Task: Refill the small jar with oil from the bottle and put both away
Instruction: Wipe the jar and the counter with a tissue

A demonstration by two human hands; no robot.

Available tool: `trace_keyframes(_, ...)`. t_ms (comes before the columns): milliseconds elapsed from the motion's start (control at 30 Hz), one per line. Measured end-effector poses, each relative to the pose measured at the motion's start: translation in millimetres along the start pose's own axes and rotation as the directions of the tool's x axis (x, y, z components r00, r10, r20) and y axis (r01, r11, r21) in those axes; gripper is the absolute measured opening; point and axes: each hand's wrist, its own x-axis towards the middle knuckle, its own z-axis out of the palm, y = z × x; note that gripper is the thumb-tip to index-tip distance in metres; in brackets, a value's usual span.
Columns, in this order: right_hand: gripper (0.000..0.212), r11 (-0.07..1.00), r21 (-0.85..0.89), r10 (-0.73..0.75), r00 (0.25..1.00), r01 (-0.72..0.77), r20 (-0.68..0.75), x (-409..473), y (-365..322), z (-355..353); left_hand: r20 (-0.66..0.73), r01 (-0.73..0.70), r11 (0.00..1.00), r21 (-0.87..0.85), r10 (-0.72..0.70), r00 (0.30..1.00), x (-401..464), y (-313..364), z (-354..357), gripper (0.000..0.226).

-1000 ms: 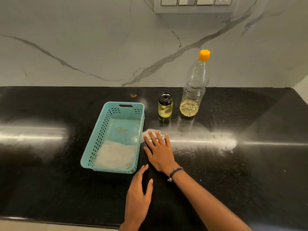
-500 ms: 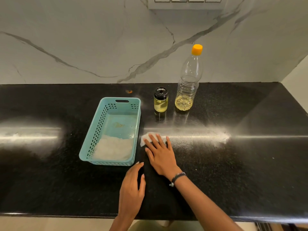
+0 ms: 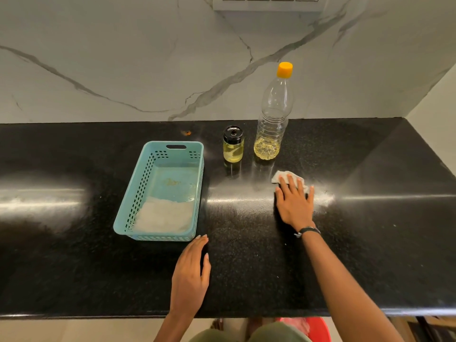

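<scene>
A small glass jar (image 3: 233,147) with a black lid holds yellow oil and stands upright on the black counter (image 3: 74,267). To its right stands a clear plastic bottle (image 3: 271,119) with an orange cap, oil low in its base. My right hand (image 3: 294,201) presses flat, fingers spread, on a white tissue (image 3: 283,175) in front of the bottle. My left hand (image 3: 191,272) rests open on the counter near the front edge, just below the basket's near right corner.
A teal plastic basket (image 3: 123,213) sits left of the jar with a white cloth (image 3: 164,215) in its near end. A marble wall rises behind the counter, with a switch panel (image 3: 269,3) at the top. A side wall closes the far right.
My right hand has slid the tissue rightward along the counter, from beside the basket to in front of the bottle. The left hand has stayed near the front edge.
</scene>
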Motion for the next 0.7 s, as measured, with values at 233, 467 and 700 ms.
trace_keyframes(233,0.053,0.999,0.04,0.033,0.999,-0.034,0.037,-24,-24,10,0.0,-0.027,1.0,0.009,0.027,1.0,-1,1,1,0.041)
trace_keyframes(467,0.053,0.95,0.029,-0.314,0.944,0.312,0.104,-53,-94,28,0.013,-0.024,0.999,0.025,0.023,1.0,1,1,0,0.041)
trace_keyframes(700,0.05,0.861,-0.025,-0.505,0.859,0.509,0.088,-93,-72,34,0.02,-0.02,0.999,0.028,0.019,1.0,0,0,0,0.041)
